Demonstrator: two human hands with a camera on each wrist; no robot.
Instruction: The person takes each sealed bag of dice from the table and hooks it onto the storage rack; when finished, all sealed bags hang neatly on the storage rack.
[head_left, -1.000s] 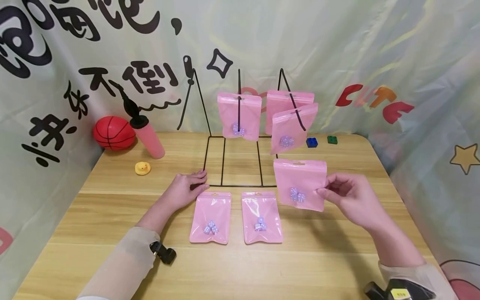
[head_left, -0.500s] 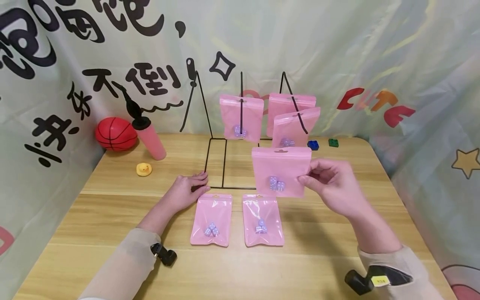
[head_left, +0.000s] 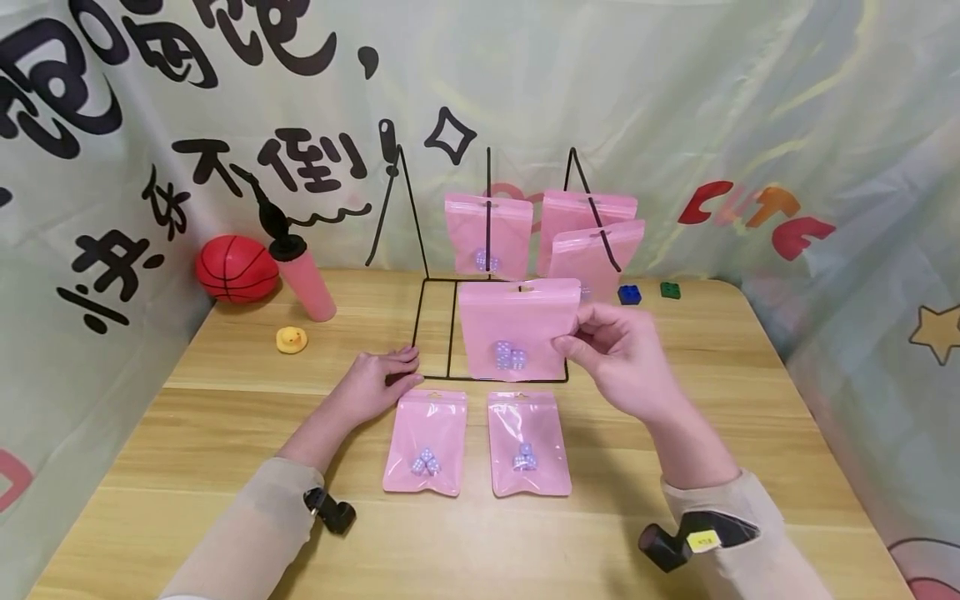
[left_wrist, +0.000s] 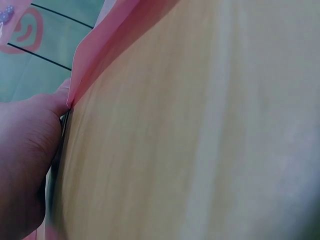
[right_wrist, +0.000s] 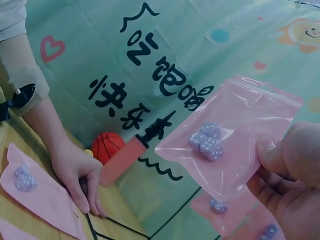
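My right hand (head_left: 626,358) pinches the right edge of a pink zip bag (head_left: 517,317) with lilac dice (right_wrist: 207,142) inside, held upright in front of the black wire rack (head_left: 452,333). Fingertips of my left hand (head_left: 375,387) rest at the rack's front left corner. Three more pink bags hang on the rack: one on the middle arm (head_left: 488,229), two on the right arm (head_left: 606,246). The left arm (head_left: 380,217) carries no bag. Two pink bags with dice, a left one (head_left: 408,429) and a right one (head_left: 551,433), lie flat before the rack.
To the left stand a red toy basketball (head_left: 237,268), a pink bottle with a black top (head_left: 309,287) and a yellow rubber duck (head_left: 291,339). Blue (head_left: 629,294) and green (head_left: 670,290) toy bricks lie behind on the right. A printed cloth (head_left: 750,100) closes off the back and sides.
My right hand has carried the pinched bag leftward and up, from right of the rack to in front of its middle. My left hand stays at the rack's corner.
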